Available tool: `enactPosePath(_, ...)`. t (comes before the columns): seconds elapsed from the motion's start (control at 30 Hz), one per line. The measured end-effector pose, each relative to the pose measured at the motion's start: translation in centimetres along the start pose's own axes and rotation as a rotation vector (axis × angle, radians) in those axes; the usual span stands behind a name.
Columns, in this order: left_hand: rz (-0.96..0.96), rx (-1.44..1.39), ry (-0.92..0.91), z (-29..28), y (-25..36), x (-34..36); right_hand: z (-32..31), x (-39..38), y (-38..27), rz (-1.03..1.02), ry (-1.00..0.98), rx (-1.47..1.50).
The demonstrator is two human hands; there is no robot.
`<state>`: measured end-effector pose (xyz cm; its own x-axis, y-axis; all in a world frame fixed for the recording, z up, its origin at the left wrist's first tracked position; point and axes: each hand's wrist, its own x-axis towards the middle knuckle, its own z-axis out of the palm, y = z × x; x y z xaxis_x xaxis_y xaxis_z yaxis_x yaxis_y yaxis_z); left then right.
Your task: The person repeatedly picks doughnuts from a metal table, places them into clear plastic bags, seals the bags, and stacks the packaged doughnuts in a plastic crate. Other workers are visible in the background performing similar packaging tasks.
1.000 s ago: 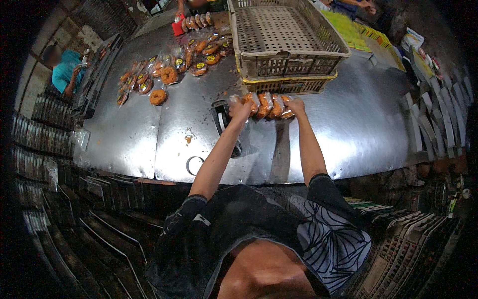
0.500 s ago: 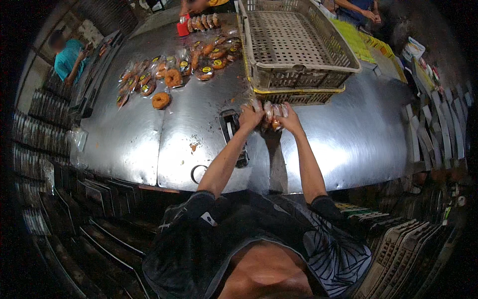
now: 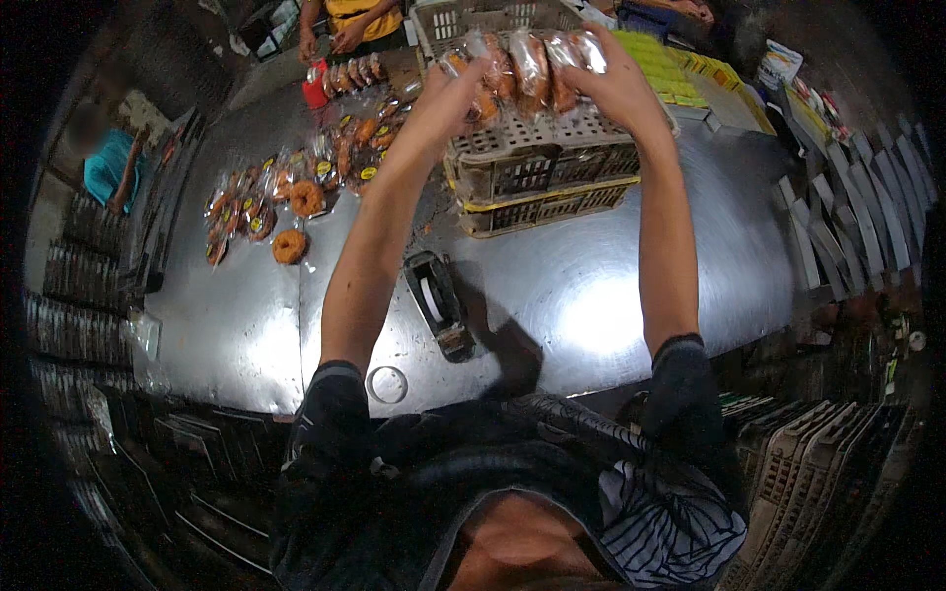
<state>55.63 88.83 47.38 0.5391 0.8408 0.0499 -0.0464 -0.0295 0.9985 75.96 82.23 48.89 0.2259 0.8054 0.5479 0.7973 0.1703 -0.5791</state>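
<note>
A row of doughnuts in clear wrappers (image 3: 530, 74) is raised over the grey plastic crate (image 3: 542, 172). My left hand (image 3: 451, 97) presses on the left end of the row and my right hand (image 3: 619, 87) grips the right end, so the doughnuts are squeezed between them. The perforated crate floor shows just below the row, and the crate rests on another one with a yellow rim. Left of the crates lie many wrapped doughnuts (image 3: 340, 148) with yellow labels, plus unwrapped-looking ones such as a ring doughnut (image 3: 290, 246).
A black tape dispenser (image 3: 440, 305) and a ring (image 3: 387, 384) lie on the metal table (image 3: 572, 325). A co-worker in yellow (image 3: 365, 20) stands behind a lined-up row of doughnuts (image 3: 355, 75). Yellow-green packs (image 3: 650, 64) sit at the far right; a person in teal (image 3: 110, 167) is at left.
Both my hands have lifted the row of doughnuts from the table in front of the crates, moving it up and forward over the top crate. The co-worker in yellow has come further into view.
</note>
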Motion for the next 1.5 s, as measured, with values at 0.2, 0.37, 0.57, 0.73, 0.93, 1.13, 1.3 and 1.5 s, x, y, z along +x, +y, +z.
enactPosePath(0.2,-0.604,-0.313,0.16,1.8,-4.7,7.1,9.9,2.6,8.8,0.387,-0.442,-0.166)
enactPosePath(0.37,-0.468,-0.101,0.0,-1.8,-7.5,9.5,12.5,1.1,12.3,0.357,-0.63,-0.031)
enactPosePath(0.57,-0.13,0.917,0.035,-3.7,-9.8,17.8,11.6,1.8,11.2,0.353,-0.721,-0.103)
enactPosePath(0.73,-0.501,1.025,-0.3,-3.3,-14.4,21.9,11.6,1.5,11.7,0.378,-0.775,0.029)
enactPosePath(0.93,-0.815,0.618,-0.288,-2.8,-14.7,20.5,12.6,2.2,12.6,0.23,-0.684,-0.073)
enactPosePath(1.13,-0.722,0.779,-0.617,-0.4,-10.7,16.3,11.7,1.8,11.9,0.271,-0.786,-0.179)
enactPosePath(1.3,-0.671,0.783,-0.714,0.8,-10.6,12.9,10.3,1.3,10.4,0.151,-0.85,-0.249)
enactPosePath(1.5,0.532,0.791,0.128,-1.8,-10.9,7.1,9.1,-0.5,8.3,0.288,-0.552,-0.306)
